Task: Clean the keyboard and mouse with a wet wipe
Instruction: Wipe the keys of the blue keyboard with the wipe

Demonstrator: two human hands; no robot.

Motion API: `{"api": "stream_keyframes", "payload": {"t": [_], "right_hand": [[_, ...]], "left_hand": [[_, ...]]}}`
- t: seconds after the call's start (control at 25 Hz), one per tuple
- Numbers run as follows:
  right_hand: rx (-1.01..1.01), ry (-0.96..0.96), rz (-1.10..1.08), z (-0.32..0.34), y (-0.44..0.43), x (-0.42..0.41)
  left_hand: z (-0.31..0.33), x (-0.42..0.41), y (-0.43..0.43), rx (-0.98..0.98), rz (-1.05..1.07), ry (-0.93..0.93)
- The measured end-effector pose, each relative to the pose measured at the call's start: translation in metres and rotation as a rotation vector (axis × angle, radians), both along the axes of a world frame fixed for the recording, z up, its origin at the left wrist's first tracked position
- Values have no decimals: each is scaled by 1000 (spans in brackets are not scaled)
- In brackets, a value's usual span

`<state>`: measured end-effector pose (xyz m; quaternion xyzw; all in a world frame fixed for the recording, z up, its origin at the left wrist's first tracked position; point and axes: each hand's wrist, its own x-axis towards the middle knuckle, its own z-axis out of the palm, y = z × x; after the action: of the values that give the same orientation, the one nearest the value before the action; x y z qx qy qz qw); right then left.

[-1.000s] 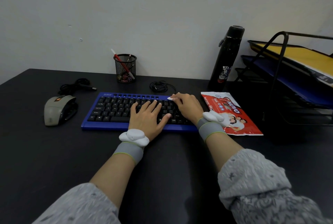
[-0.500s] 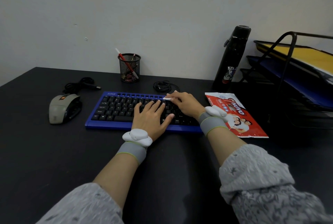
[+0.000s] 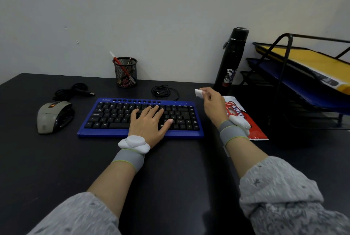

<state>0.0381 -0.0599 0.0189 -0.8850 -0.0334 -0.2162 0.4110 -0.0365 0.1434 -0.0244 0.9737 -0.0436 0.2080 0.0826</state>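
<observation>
- A dark desk (image 3: 56, 168) is seen against a pale wall, viewed from above the person's forearms.
- The blue keyboard (image 3: 113, 115) lies mid-desk; the grey mouse (image 3: 53, 116) sits apart to its left and is not being touched.
- The left hand (image 3: 149, 123) is laid flat on the keys, fingers straight, and the board appears to be steadied by it.
- A small folded white wipe (image 3: 198, 93) is pinched in the fingers of the right hand (image 3: 211, 104), just beyond the keyboard's far right corner and off the keys.
- The keyboard-wiping step is judged to be in hand, with the mouse not yet cleaned.
- For the next move, the wipe would need to be brought back down onto the keys, or carried across to the mouse, with light pressure.
- Counted: one keyboard, one mouse, one wipe in hand, one red wipe pack (image 3: 251, 126), one black bottle (image 3: 232, 58), one mesh pen pot (image 3: 125, 73), one tray rack (image 3: 284, 75) and two coiled cables (image 3: 75, 91).
</observation>
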Motion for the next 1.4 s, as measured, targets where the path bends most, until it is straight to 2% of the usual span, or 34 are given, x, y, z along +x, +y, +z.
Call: {"api": "stream_keyframes", "payload": {"t": [0.24, 0.52, 0.88, 1.4], "right_hand": [[-156, 118, 130, -25, 14, -1], [-149, 188, 250, -26, 12, -1], [-207, 159, 220, -26, 12, -17], [-149, 119, 200, -36, 10, -48]], "left_hand": [[1, 0, -1, 3, 4, -3], [1, 1, -2, 1, -1, 9], [1, -1, -1, 2, 1, 12], [2, -3, 1, 2, -2, 11]]}}
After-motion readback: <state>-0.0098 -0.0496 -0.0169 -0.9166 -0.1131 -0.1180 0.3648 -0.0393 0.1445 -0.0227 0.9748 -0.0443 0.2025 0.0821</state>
